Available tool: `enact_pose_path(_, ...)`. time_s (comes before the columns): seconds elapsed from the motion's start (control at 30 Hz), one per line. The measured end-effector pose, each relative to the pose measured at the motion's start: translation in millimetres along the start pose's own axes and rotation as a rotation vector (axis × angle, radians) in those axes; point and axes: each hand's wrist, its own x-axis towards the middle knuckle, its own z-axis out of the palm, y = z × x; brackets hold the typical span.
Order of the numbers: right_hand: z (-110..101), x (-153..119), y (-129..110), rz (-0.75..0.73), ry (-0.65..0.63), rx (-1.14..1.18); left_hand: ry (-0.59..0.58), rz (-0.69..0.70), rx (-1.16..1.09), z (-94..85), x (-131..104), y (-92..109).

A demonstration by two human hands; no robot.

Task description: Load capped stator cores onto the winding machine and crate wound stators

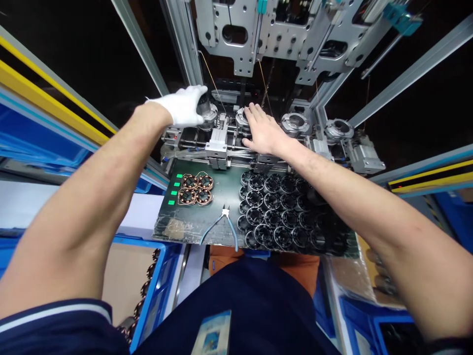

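My left hand (184, 105), in a white glove, has its thumb and fingers around a dark cylindrical part (203, 105) at the leftmost round metal fixture (211, 116) of the machine. The underside of that part is hidden. My bare right hand (263, 129) reaches over the second round fixture (241, 117), fingers stretched out and slightly apart; its fingertips are at the fixture's rim, and I see nothing held in it. Farther right in the same row are a third fixture (294, 123) and a fourth fixture (339, 129).
On the green work board (225, 185) lie copper-wound stators (195, 189), cutting pliers (224, 217) with blue handles and rows of black ring-shaped parts (273, 209). A metal machine head (273, 39) hangs above the fixtures. A blue bin (151, 296) stands at lower left.
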Motion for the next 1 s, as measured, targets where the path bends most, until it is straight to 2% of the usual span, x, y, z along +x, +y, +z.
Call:
enact_pose_path(0.1,0.5,-2.5,0.9,0.008,0.048,0.062,0.033,-0.009,-0.017,7.8,-11.0,6.2)
enact_pose_path(0.23,-0.9,-2.4,2.2,0.004,0.066,0.114,0.070,0.004,-0.061,0.1,-12.7,13.4)
enact_pose_path(0.33,-0.1,-3.7,1.2,0.005,0.086,0.114,0.050,0.006,-0.049,-5.9,-9.2,13.9)
enact_pose_path(0.67,-0.1,-4.3,0.0,0.005,0.138,0.143,-0.035,0.022,0.050,-30.3,8.0,-4.8)
enact_pose_path(0.87,-1.2,-5.1,-2.4,0.023,0.140,0.133,-0.128,-0.124,-0.027,-38.9,25.1,-13.6)
enact_pose_path(1.0,-1.0,-4.8,-1.5,0.022,0.149,0.142,-0.191,-0.123,0.033,-44.0,34.6,-20.0)
